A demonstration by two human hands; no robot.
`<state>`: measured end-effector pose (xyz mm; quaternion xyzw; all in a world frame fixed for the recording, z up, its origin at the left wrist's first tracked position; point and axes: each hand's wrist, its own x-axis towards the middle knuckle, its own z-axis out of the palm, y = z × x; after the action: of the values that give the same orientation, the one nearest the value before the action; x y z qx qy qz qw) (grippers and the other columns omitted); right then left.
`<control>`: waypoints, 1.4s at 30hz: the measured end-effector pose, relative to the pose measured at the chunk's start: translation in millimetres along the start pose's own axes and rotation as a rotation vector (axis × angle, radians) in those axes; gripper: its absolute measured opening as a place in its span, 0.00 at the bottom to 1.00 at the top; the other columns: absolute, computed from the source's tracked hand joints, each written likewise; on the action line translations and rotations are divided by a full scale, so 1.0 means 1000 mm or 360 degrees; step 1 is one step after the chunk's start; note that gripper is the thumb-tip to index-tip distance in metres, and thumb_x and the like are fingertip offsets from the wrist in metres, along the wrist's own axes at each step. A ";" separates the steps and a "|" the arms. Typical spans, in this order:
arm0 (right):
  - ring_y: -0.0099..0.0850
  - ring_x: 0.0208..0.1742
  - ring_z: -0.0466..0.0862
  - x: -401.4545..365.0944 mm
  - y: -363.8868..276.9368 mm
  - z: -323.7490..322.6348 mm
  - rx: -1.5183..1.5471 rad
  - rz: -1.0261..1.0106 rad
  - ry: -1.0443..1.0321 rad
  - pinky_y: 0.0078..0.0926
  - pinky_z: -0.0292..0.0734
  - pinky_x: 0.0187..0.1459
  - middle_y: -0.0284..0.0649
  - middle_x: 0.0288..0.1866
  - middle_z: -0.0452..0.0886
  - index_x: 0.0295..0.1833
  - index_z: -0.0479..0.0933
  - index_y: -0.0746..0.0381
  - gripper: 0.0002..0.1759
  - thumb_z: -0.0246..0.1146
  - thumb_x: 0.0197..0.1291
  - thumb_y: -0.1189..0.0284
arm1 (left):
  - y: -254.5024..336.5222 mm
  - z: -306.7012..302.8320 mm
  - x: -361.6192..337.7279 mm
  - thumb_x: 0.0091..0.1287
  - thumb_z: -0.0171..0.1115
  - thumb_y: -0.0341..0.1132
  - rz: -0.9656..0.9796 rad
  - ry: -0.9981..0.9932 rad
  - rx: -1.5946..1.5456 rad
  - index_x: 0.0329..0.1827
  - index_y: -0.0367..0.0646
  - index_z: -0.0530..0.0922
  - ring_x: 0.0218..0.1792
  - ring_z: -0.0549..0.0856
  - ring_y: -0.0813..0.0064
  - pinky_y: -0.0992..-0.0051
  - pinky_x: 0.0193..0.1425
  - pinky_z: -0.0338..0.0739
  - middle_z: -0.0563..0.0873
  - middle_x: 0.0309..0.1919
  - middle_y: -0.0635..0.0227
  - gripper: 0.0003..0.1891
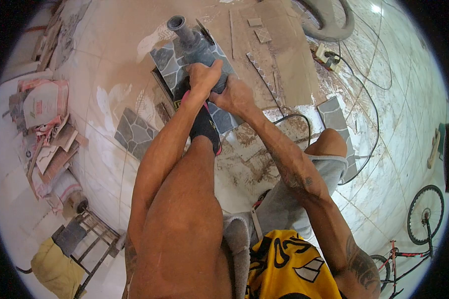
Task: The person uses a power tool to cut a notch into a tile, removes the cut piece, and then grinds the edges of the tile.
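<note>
A dust-covered grey power tool [197, 50] with a round, tube-like end lies over a stone-patterned tile [162, 57]. The thin dark edge beside its tube looks like a cutting disc, seen edge-on. My left hand [203, 79] is closed around the tool's near part, thumb along the top. Close by on the right, my right hand [233, 94] is wrapped around the same body; its fingertips are partly hidden. My foot in a black and pink shoe [204, 124] is beside the tile's near edge, just below my hands.
A cut tile piece [134, 133] lies left, another tile [336, 119] right. Brown cardboard [289, 60] holds narrow offcuts. A black cable [376, 119] runs to a socket block [329, 57]. Bags and scraps [45, 107] stand left; a bicycle [409, 254] is lower right.
</note>
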<state>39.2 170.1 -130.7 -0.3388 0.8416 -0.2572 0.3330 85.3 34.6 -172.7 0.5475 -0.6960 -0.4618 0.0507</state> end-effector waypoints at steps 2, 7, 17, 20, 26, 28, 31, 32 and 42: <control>0.55 0.44 0.87 0.000 -0.002 -0.003 -0.0002 0.0005 -0.0031 0.47 0.81 0.48 0.62 0.40 0.84 0.49 0.73 0.75 0.40 0.72 0.46 0.49 | -0.006 0.003 0.004 0.54 0.69 0.50 0.0015 0.0005 -0.0046 0.59 0.06 0.55 0.61 0.79 0.39 0.62 0.65 0.75 0.73 0.56 0.22 0.50; 0.55 0.43 0.87 0.000 -0.003 -0.002 -0.0005 0.0023 -0.0015 0.48 0.81 0.47 0.61 0.40 0.84 0.48 0.74 0.75 0.39 0.73 0.45 0.49 | -0.007 0.004 0.005 0.54 0.69 0.50 -0.0022 -0.0016 -0.0071 0.59 0.05 0.56 0.60 0.79 0.39 0.62 0.64 0.75 0.74 0.56 0.22 0.51; 0.55 0.42 0.87 -0.012 -0.005 -0.005 0.0011 0.0065 0.0022 0.48 0.81 0.46 0.61 0.38 0.84 0.45 0.74 0.74 0.37 0.72 0.44 0.50 | 0.002 0.003 -0.016 0.54 0.69 0.50 -0.0008 0.0069 -0.0034 0.56 0.05 0.56 0.58 0.81 0.39 0.64 0.62 0.77 0.75 0.54 0.21 0.50; 0.55 0.42 0.87 -0.011 -0.005 -0.004 0.0018 0.0060 0.0022 0.48 0.81 0.47 0.61 0.38 0.84 0.46 0.74 0.74 0.37 0.72 0.45 0.50 | -0.005 0.003 -0.008 0.54 0.70 0.50 0.0002 -0.0026 -0.0069 0.56 0.06 0.57 0.58 0.81 0.40 0.65 0.61 0.77 0.75 0.54 0.22 0.49; 0.55 0.43 0.87 -0.011 -0.005 -0.006 0.0026 0.0063 0.0001 0.48 0.81 0.47 0.61 0.40 0.84 0.46 0.74 0.74 0.38 0.73 0.45 0.49 | -0.001 0.002 -0.010 0.53 0.71 0.49 -0.0079 -0.0017 -0.0068 0.55 0.07 0.56 0.59 0.81 0.42 0.66 0.61 0.77 0.76 0.54 0.24 0.49; 0.55 0.43 0.87 -0.011 -0.006 -0.006 0.0013 0.0066 0.0008 0.48 0.80 0.47 0.61 0.39 0.84 0.46 0.74 0.74 0.38 0.73 0.45 0.50 | -0.003 0.002 -0.008 0.54 0.71 0.49 -0.0076 -0.0053 -0.0118 0.56 0.08 0.55 0.59 0.80 0.42 0.65 0.62 0.77 0.75 0.54 0.23 0.48; 0.55 0.42 0.87 -0.012 -0.005 -0.005 0.0020 0.0062 0.0004 0.48 0.80 0.47 0.60 0.39 0.84 0.47 0.74 0.75 0.37 0.73 0.45 0.51 | 0.007 0.000 -0.016 0.55 0.70 0.48 -0.0108 -0.0045 -0.0129 0.57 0.08 0.55 0.59 0.80 0.42 0.65 0.62 0.76 0.73 0.56 0.23 0.48; 0.55 0.42 0.87 -0.012 -0.004 -0.005 0.0027 0.0059 -0.0001 0.48 0.80 0.47 0.60 0.38 0.84 0.47 0.74 0.75 0.37 0.73 0.46 0.51 | 0.013 -0.002 -0.022 0.56 0.70 0.47 -0.0125 -0.0033 -0.0121 0.57 0.09 0.55 0.59 0.80 0.42 0.65 0.62 0.76 0.73 0.56 0.22 0.47; 0.54 0.40 0.87 -0.021 0.002 -0.004 0.0045 0.0032 0.0004 0.48 0.81 0.44 0.60 0.36 0.84 0.46 0.73 0.73 0.36 0.74 0.44 0.52 | 0.017 -0.003 -0.041 0.58 0.69 0.48 -0.0110 -0.0044 -0.0140 0.56 0.09 0.56 0.57 0.81 0.43 0.64 0.60 0.77 0.76 0.54 0.25 0.45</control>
<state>47.6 187.8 -121.1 -0.3253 0.8416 -0.2662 0.3392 91.4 65.2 -141.6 0.5621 -0.6563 -0.5009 0.0493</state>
